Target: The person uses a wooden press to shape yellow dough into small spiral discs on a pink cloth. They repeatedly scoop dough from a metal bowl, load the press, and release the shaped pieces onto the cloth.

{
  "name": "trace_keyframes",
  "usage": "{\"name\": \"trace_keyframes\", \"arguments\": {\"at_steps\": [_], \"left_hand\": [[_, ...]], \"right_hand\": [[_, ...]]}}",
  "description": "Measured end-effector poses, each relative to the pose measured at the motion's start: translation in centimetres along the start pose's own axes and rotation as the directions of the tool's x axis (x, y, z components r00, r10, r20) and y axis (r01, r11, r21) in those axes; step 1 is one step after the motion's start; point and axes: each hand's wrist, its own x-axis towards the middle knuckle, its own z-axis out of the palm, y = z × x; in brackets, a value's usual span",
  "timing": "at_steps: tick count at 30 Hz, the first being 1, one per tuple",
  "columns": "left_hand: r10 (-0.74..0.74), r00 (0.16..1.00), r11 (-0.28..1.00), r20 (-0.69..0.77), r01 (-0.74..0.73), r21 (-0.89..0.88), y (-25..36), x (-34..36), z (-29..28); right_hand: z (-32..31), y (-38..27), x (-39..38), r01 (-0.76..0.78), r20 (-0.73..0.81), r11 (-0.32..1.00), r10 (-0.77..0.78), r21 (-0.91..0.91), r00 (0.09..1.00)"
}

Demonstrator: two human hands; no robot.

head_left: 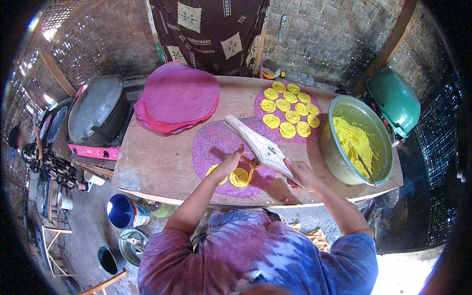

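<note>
My right hand [301,175] is closed round the lower right end of a pale wooden press [263,149], which is held tilted above the table. Beneath the press, my left hand [230,163] has its fingers apart, close to a small orange-brown round part under the wood; whether they touch it is unclear. Below lies a round purple woven mat [209,140]. On it, a coiled yellow swirl of noodle-like dough [240,177] sits just right of my left hand. Another yellow swirl [220,181] is partly hidden by my left wrist and forearm.
On the wooden table [157,162] are a stack of pink-purple mats [179,96], a mat holding several yellow swirls [286,130] and a green tub [327,157] of yellow dough [351,137]. A lidded pot [96,105] stands left; a green basin [393,101] is right. Buckets [121,211] sit on the floor.
</note>
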Motion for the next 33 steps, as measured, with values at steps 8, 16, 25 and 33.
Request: {"name": "trace_keyframes", "arguments": {"at_steps": [8, 16, 25, 33], "left_hand": [[0.328, 0.929, 0.668, -0.173, -0.098, 0.738, -0.1, -1.3, -1.6], [0.462, 0.878, 0.419, -0.128, -0.088, 0.904, 1.2, -6.0, -1.1], [0.561, 0.799, -0.019, 0.219, -0.252, 0.968, 3.4, -8.5, -1.3], [0.534, 0.839, 0.528, 0.101, -0.424, 0.736, 16.9, -8.9, 3.6]], "right_hand": [[-1.0, 0.4, 0.6, 0.103, -0.084, 0.994, -0.105, -0.031, 0.991], [-1.6, 0.5, 0.0, 0.127, -0.109, 0.992, -0.124, 0.021, 0.986], [-2.3, 0.6, 0.0, 0.127, -0.089, 0.992, -0.125, 0.020, 0.988], [-1.3, -8.1, -3.4, 0.304, 0.199, 0.950, -0.285, -0.073, 0.938]]}}
